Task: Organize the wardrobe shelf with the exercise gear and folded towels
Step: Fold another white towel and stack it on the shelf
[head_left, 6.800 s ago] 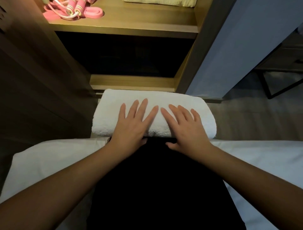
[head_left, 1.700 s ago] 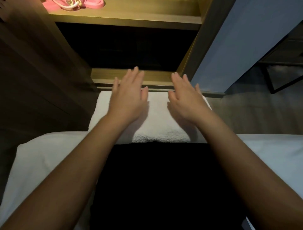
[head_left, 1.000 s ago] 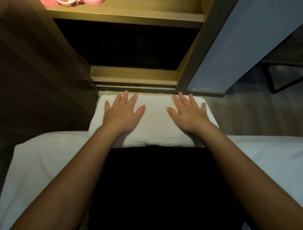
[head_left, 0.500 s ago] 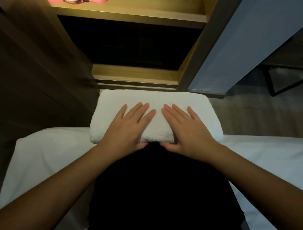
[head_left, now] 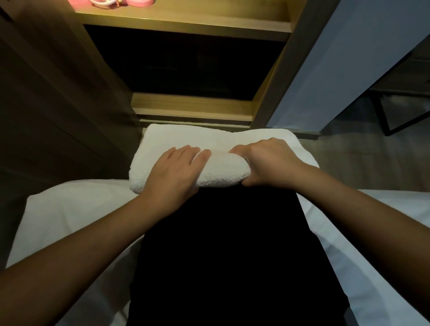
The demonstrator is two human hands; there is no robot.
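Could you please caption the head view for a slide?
The right hand grips the folded white towel while the left hand rests on it, before the wardrobe.

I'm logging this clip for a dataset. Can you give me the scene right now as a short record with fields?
towel: white folded towel, lying across the person's lap
left hand: left hand rests flat on the towel, fingers straight
right hand: right hand grips the towel's near right edge, fingers curled
upper shelf: upper shelf is lit; pink exercise gear at its left, cut off by the frame
lower compartment: lower compartment too dark to tell
progress: towel not yet shelved
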